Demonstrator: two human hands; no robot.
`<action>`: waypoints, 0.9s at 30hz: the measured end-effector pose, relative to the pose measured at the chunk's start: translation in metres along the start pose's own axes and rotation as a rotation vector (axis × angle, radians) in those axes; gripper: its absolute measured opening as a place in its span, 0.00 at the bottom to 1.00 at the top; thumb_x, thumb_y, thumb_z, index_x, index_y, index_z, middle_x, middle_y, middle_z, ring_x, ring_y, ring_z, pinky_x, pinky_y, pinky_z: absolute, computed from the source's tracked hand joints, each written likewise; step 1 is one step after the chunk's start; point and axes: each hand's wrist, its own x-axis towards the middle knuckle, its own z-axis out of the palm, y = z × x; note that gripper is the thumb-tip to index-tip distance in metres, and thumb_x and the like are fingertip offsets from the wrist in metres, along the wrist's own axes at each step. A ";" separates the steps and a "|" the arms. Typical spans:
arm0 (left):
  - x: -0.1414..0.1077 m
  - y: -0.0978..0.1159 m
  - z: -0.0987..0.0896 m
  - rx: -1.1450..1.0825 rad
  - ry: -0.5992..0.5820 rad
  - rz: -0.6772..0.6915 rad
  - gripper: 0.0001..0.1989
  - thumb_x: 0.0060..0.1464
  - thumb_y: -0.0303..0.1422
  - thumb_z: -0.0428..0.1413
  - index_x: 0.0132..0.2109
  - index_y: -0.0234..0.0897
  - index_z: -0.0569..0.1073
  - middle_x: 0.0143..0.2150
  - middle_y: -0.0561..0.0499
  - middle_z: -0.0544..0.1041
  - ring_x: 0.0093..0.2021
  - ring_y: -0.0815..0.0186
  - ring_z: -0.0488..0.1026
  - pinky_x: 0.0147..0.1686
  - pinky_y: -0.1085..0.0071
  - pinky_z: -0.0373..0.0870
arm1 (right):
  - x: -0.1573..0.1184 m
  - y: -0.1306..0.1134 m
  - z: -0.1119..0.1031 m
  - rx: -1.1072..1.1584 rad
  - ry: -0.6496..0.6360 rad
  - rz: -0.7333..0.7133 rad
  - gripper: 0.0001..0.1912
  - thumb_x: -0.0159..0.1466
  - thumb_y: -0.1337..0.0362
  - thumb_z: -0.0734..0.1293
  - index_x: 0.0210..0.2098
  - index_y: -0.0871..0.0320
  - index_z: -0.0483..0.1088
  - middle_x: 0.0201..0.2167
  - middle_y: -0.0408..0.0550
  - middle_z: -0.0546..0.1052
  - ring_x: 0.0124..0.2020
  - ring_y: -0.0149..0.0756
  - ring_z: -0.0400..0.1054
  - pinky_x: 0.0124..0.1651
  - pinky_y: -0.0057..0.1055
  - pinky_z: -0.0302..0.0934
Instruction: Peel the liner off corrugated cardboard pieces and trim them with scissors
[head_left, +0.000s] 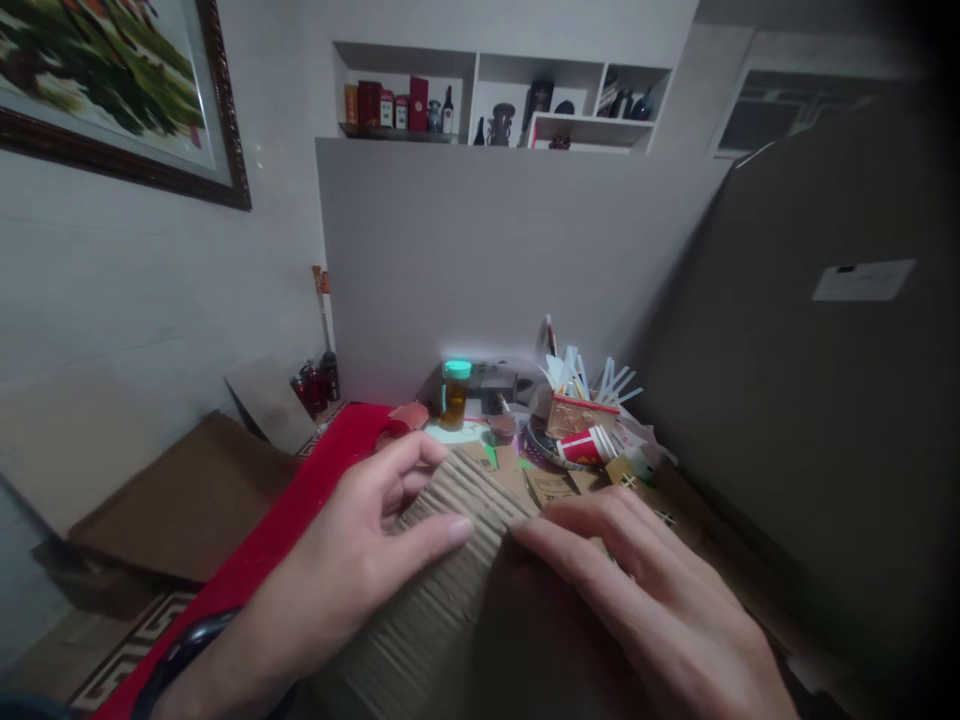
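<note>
A piece of corrugated cardboard with exposed ridges is held up in front of me, its top corner pointing away. My left hand grips its left side, thumb lying over the ridges and fingers curled at the far edge. At the upper right edge, my right hand has its fingertips closed against the cardboard; its thumb is mostly hidden. Lower down, the sheet falls into shadow. Beyond the hands, several smaller cardboard pieces lie on the table.
A bottle with a teal cap stands at the back. To its right are a box of white strips and red-and-white paper cups lying on their side. Red cloth runs along the left. A large dark panel rises at right.
</note>
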 end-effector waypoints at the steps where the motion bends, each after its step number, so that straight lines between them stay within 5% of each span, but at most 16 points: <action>1: 0.000 0.000 0.001 -0.012 0.015 -0.016 0.09 0.57 0.35 0.62 0.44 0.42 0.71 0.38 0.57 0.77 0.40 0.69 0.75 0.40 0.77 0.68 | 0.000 0.000 0.002 0.000 0.007 -0.008 0.09 0.70 0.71 0.63 0.47 0.57 0.71 0.41 0.48 0.73 0.38 0.36 0.65 0.40 0.33 0.61; 10: 0.001 -0.001 0.004 -0.003 0.095 0.026 0.07 0.57 0.34 0.63 0.42 0.40 0.75 0.37 0.55 0.81 0.39 0.68 0.77 0.39 0.78 0.70 | 0.000 -0.004 0.016 -0.033 0.108 -0.068 0.07 0.67 0.76 0.62 0.41 0.63 0.71 0.32 0.50 0.70 0.34 0.39 0.60 0.38 0.39 0.54; 17: 0.002 -0.003 0.004 -0.063 0.116 0.016 0.07 0.57 0.34 0.63 0.42 0.40 0.75 0.37 0.55 0.81 0.39 0.70 0.77 0.38 0.79 0.70 | 0.007 -0.004 0.005 -0.164 0.016 -0.196 0.19 0.71 0.76 0.52 0.35 0.61 0.72 0.27 0.47 0.73 0.29 0.36 0.65 0.38 0.37 0.56; 23: 0.002 0.001 -0.006 -0.028 0.216 0.037 0.09 0.57 0.36 0.63 0.43 0.40 0.74 0.38 0.55 0.82 0.39 0.68 0.77 0.38 0.77 0.70 | -0.002 0.005 0.008 -0.116 0.207 -0.194 0.16 0.72 0.71 0.56 0.30 0.57 0.68 0.22 0.41 0.69 0.24 0.32 0.61 0.33 0.35 0.52; 27: 0.000 0.003 -0.009 -0.053 0.239 0.021 0.10 0.56 0.36 0.63 0.44 0.41 0.74 0.39 0.54 0.82 0.37 0.68 0.77 0.36 0.76 0.71 | -0.008 0.009 0.003 -0.109 0.058 -0.150 0.16 0.74 0.66 0.56 0.32 0.57 0.68 0.25 0.43 0.70 0.26 0.33 0.62 0.33 0.34 0.53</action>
